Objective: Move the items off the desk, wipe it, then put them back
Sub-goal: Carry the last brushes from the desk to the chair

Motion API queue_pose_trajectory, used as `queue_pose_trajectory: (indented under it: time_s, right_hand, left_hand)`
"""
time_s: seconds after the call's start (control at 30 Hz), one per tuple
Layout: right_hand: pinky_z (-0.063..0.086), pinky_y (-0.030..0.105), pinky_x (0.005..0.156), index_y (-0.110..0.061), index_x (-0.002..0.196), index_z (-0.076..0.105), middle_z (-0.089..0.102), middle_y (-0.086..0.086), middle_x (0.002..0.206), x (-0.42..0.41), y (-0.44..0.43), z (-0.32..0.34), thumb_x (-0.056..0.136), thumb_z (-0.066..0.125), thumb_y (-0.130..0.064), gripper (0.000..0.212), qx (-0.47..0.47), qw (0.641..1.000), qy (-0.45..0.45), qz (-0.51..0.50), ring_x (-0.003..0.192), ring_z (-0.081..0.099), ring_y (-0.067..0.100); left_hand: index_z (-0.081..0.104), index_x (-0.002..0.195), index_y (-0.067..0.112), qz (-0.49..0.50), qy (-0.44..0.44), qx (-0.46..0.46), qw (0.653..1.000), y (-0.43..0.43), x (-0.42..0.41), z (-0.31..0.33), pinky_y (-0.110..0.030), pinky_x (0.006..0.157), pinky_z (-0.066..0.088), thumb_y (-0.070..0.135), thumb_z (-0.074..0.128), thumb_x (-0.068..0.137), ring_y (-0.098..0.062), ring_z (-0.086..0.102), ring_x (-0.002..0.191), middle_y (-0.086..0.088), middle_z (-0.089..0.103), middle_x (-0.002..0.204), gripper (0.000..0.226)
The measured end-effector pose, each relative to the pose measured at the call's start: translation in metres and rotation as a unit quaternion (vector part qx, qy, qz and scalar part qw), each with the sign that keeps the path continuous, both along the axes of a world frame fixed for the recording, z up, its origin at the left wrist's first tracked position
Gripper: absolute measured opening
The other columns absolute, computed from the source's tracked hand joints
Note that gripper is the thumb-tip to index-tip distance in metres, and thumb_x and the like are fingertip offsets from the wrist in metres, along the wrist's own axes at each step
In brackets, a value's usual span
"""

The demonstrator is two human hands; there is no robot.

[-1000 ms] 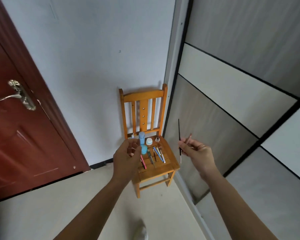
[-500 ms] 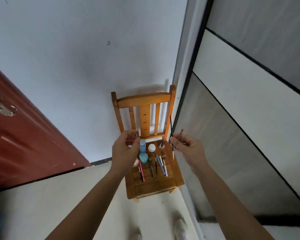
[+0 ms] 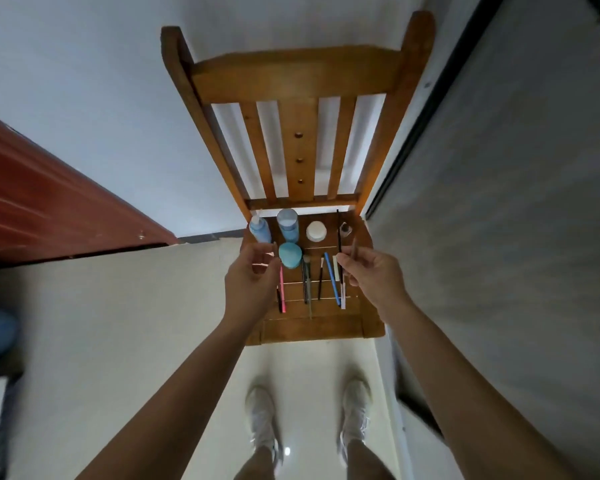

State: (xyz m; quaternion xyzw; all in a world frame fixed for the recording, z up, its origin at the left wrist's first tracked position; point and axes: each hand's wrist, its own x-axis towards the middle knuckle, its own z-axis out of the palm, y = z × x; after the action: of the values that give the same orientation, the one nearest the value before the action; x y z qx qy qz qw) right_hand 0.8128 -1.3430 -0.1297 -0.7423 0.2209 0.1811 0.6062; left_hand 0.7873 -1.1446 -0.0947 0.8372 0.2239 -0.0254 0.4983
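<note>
The right hand (image 3: 374,278) is pinching a black brush (image 3: 339,233) above the chair (image 3: 312,329) seat (probably to lay it beside the other brushes (image 3: 305,282)); the left hand (image 3: 248,289) is hovering curled, contents unclear.

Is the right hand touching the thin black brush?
Touching. The head view shows the right hand pinching the thin black brush between thumb and fingers over the wooden chair.

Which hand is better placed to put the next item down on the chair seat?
Right. The right hand pinches a thin black brush over the right side of the chair seat. Whether the left hand holds anything, I cannot tell.
</note>
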Motion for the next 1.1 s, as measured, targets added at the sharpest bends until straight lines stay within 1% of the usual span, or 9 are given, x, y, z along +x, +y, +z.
queue_pose_trajectory:
  time_s: [0.2, 0.37, 0.5, 0.57, 0.67, 0.8, 0.93, 1.03, 1.1]
  right_hand:
    - [0.057, 0.022, 0.07, -0.031, 0.096, 0.075, 0.075, -0.01, 0.092, -0.008, 0.009, -0.139, 0.091, 0.073, -0.029, 0.006, -0.001, 0.996, 0.092, -0.001, 0.088, 0.071, 0.011]
    - [0.058, 0.027, 0.079, -0.024, 0.107, 0.073, 0.072, -0.007, 0.096, -0.013, 0.024, -0.218, 0.093, 0.071, -0.027, 0.015, -0.022, 0.992, 0.122, 0.008, 0.093, 0.069, 0.013]
    - [0.048, 0.008, 0.063, -0.018, 0.121, 0.068, 0.072, -0.009, 0.108, -0.013, 0.032, -0.246, 0.095, 0.068, -0.027, 0.027, -0.056, 0.992, 0.104, 0.033, 0.085, 0.062, -0.003]
    - [0.041, 0.006, 0.059, -0.016, 0.129, 0.064, 0.072, -0.007, 0.113, -0.012, 0.034, -0.249, 0.096, 0.066, -0.032, 0.036, -0.107, 0.989, 0.083, 0.054, 0.079, 0.057, -0.007]
    - [0.042, 0.014, 0.073, -0.016, 0.135, 0.061, 0.071, -0.001, 0.123, -0.01, 0.031, -0.241, 0.099, 0.062, -0.035, 0.041, -0.138, 0.985, 0.081, 0.071, 0.084, 0.055, -0.003]
    - [0.045, 0.022, 0.087, -0.021, 0.135, 0.059, 0.067, -0.003, 0.129, -0.009, 0.027, -0.206, 0.101, 0.056, -0.04, 0.039, -0.166, 0.979, 0.083, 0.086, 0.112, 0.063, 0.012]
    - [0.056, 0.035, 0.093, -0.033, 0.131, 0.052, 0.064, -0.004, 0.129, 0.0, 0.025, -0.132, 0.101, 0.026, -0.062, 0.049, -0.233, 0.967, 0.005, 0.107, 0.114, 0.063, 0.016]
    - [0.035, 0.048, 0.118, -0.035, 0.154, 0.028, 0.032, 0.0, 0.162, 0.005, 0.023, -0.053, 0.099, 0.009, -0.068, 0.066, -0.342, 0.926, -0.105, 0.123, 0.148, 0.033, 0.024]
    - [0.021, 0.046, 0.121, -0.031, 0.158, 0.022, 0.015, 0.004, 0.168, 0.01, 0.023, 0.01, 0.098, 0.004, -0.068, 0.073, -0.406, 0.89, -0.172, 0.117, 0.154, 0.016, 0.027]
  left_hand:
    - [0.063, 0.109, 0.022, -0.005, 0.059, -0.001, 0.998, -0.009, 0.004, -0.139, -0.008, 0.061, 0.046, 0.029, 0.063, 0.095, -0.001, 0.064, 0.08, 0.013, 0.066, 0.095, 0.016]
    - [0.065, 0.115, 0.016, -0.046, 0.109, 0.006, 0.993, -0.01, 0.004, -0.225, -0.024, 0.08, 0.056, 0.019, 0.063, 0.095, -0.01, 0.065, 0.089, 0.004, 0.069, 0.101, 0.021]
    - [0.063, 0.118, 0.012, -0.048, 0.126, 0.024, 0.991, -0.012, 0.005, -0.261, -0.021, 0.081, 0.051, 0.015, 0.06, 0.096, -0.012, 0.064, 0.095, 0.0, 0.069, 0.108, 0.022]
    - [0.059, 0.125, 0.012, -0.061, 0.144, 0.03, 0.987, -0.011, 0.005, -0.267, -0.025, 0.087, 0.053, 0.018, 0.06, 0.097, -0.014, 0.063, 0.103, -0.001, 0.067, 0.115, 0.029]
    - [0.051, 0.137, 0.013, -0.084, 0.169, 0.017, 0.982, -0.01, 0.003, -0.263, -0.034, 0.097, 0.052, 0.022, 0.058, 0.098, -0.018, 0.059, 0.116, -0.002, 0.06, 0.13, 0.041]
    - [0.049, 0.141, 0.017, -0.123, 0.15, 0.022, 0.981, -0.004, 0.002, -0.229, -0.043, 0.103, 0.049, 0.029, 0.054, 0.1, -0.02, 0.053, 0.126, -0.003, 0.056, 0.139, 0.043]
    - [0.035, 0.149, 0.026, -0.172, 0.114, 0.125, 0.97, 0.011, 0.005, -0.159, -0.047, 0.119, 0.022, 0.051, 0.034, 0.099, -0.024, 0.017, 0.15, 0.0, 0.025, 0.162, 0.056]
    - [0.014, 0.156, 0.032, -0.196, 0.044, 0.265, 0.943, 0.026, 0.009, -0.083, -0.046, 0.12, 0.001, 0.061, 0.017, 0.099, -0.023, -0.01, 0.152, 0.002, -0.002, 0.166, 0.065]
    - [0.009, 0.157, 0.032, -0.179, -0.007, 0.321, 0.93, 0.036, 0.014, -0.018, -0.048, 0.12, -0.004, 0.062, 0.015, 0.097, -0.023, -0.016, 0.151, 0.0, -0.01, 0.165, 0.068]
